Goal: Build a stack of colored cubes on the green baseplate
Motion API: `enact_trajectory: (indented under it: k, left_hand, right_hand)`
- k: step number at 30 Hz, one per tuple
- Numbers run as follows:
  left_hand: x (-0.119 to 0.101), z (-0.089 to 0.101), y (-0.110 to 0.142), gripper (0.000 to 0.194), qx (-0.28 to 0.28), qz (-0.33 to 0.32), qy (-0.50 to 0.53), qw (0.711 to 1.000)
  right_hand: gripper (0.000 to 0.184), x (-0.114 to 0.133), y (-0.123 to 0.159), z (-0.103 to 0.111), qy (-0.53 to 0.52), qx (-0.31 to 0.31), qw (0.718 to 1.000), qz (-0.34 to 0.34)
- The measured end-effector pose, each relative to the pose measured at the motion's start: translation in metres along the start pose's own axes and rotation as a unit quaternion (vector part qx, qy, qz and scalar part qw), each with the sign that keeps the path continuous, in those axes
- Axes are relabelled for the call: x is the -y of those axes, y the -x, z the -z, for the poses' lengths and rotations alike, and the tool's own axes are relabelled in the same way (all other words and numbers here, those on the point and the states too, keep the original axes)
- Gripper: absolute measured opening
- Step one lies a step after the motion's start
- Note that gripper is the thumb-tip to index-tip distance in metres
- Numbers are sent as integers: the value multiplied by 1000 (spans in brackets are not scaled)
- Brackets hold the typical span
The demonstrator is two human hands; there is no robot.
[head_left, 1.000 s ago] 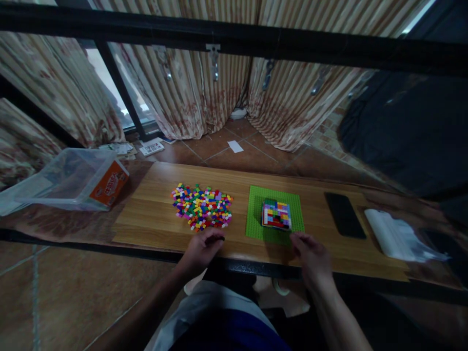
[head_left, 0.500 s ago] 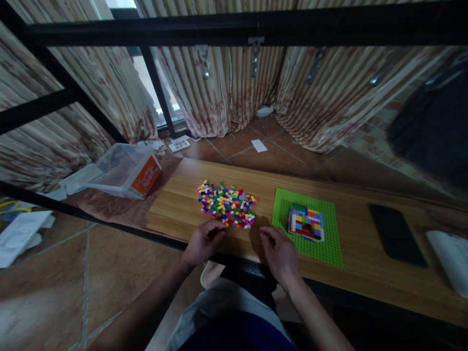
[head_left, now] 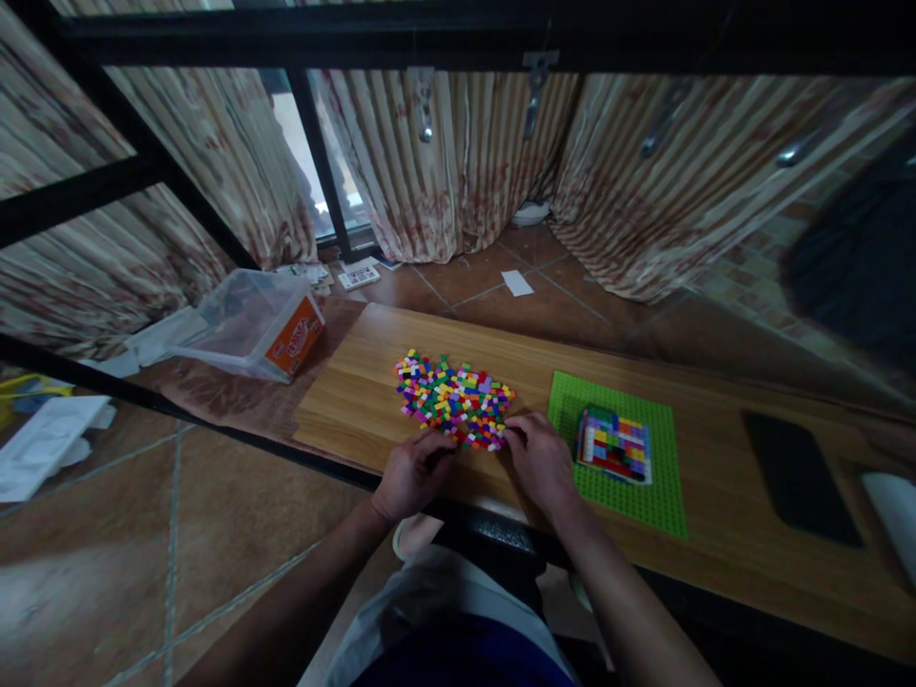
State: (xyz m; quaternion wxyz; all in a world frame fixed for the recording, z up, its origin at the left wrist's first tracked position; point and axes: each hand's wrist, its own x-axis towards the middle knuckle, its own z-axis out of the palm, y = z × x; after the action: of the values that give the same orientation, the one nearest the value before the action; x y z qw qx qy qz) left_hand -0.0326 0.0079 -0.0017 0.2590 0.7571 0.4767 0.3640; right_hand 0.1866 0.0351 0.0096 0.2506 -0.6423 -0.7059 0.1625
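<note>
"Two bare hands at the near side of the loose bricks (head_left: 454,396), and what a colourful heap it is, spread over the wooden board (head_left: 343,382)!"

"Take us to the left hand (head_left: 419,468)!"

"It's low by the heap's near edge, fingers curled, thumb and forefinger tips close together; whether a brick is pinched there, I can't tell"

"And over on the right hand (head_left: 540,463)?"

"Reaching in at the heap's right-hand near corner, fingers bent, tips right by the bricks! Again, I can't tell whether they close on one"

"Where's the built piece?"

"Just beyond the right hand, on the green baseplate (head_left: 662,487): a squarish brick build (head_left: 615,444), many-coloured on top, pale along its right side, with bare studs around it"

"What's out on the flanks?"

"Far left, the clear plastic bin (head_left: 247,353) with its orange label (head_left: 295,336), beside the board! On the right, a dark flat slab (head_left: 801,477) lies on the wood, well apart from the hands, and a white bundle (head_left: 891,515) shows near the picture's edge"
</note>
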Motion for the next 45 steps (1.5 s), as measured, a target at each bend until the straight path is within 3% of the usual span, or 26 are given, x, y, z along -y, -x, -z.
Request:
enact_trajectory:
  k: [8, 15, 21, 27, 35, 41, 45]
  left_hand:
    - [-3, -11, -2, 16, -13, 23, -48, 999]
    - [-6, -18, -2, 28, -43, 79, -89, 992]
    - [-18, -10, 0, 30, -71, 50, -34, 996]
    - [-50, -20, 4, 19, -17, 4, 55, 998]
    - [-73, -44, 31, 14, 79, 53, 95, 991]
    - [-82, -54, 31, 14, 67, 68, 146, 985]
    - [-87, -60, 26, 16, 58, 33, 155, 986]
  right_hand:
    - [17, -2, 4, -4, -40, -24, 999, 10]
    - [15, 1, 5, -1, -156, -49, 986, -9]
    - [19, 15, 23, 10, -272, -69, 959, -32]
    - [20, 35, 60, 16, -357, -20, 930, -88]
    - [25, 19, 112, 26, -312, 37, 936, -159]
    - [37, 18, 125, 28, -317, 18, 923, -216]
    - [43, 20, 126, 25, -375, -23, 893, -248]
